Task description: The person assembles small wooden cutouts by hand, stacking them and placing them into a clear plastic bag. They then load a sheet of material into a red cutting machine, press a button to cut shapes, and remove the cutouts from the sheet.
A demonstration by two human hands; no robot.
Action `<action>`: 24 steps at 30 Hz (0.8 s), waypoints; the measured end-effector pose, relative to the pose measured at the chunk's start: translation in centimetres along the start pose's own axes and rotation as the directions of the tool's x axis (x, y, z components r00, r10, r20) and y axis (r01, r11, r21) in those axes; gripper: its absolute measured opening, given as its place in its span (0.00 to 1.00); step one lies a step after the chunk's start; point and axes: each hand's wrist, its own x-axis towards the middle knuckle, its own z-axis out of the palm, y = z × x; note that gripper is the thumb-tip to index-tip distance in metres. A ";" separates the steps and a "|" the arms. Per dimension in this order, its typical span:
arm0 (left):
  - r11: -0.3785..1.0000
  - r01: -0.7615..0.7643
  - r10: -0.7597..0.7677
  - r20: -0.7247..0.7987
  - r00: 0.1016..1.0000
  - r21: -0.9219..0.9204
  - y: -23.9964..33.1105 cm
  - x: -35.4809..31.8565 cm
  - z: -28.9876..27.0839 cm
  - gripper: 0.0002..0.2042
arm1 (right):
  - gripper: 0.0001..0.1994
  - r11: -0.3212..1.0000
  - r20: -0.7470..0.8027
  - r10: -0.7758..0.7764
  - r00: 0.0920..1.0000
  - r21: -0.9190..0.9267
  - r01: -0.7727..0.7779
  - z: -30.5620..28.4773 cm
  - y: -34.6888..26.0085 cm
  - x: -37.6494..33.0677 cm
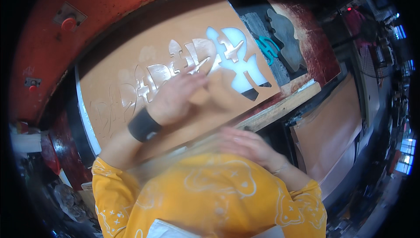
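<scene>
A brown sheet [131,67] lies on a white cutting board [238,69] inside a red press. Rows of the same cut outline run across the sheet, and one shape is gone, leaving a hole that shows the white board. My left hand [175,95], a black band on its wrist, rests on the sheet just left of that hole. Its fingertips are bunched on a tan patch, and blur hides whether they pinch anything. My right hand [245,144] hovers flat with its fingers extended at the sheet's near edge, also blurred. Yellow sleeves cover both arms.
Teal scissors [267,47] and a grey shaped cutting die [286,41] lie beyond the sheet at the right. A wooden ledge [284,102] borders the front. More brown sheets [328,128] lean at the lower right. A red button [68,22] sits on the press frame.
</scene>
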 end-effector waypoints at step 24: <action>-0.110 -0.196 -0.858 -0.007 0.514 -0.974 -9.2 0.4 -6.3 0.19 | 0.16 0.048 0.353 -0.037 0.935 -0.934 0.354 4.6 -4.7 0.9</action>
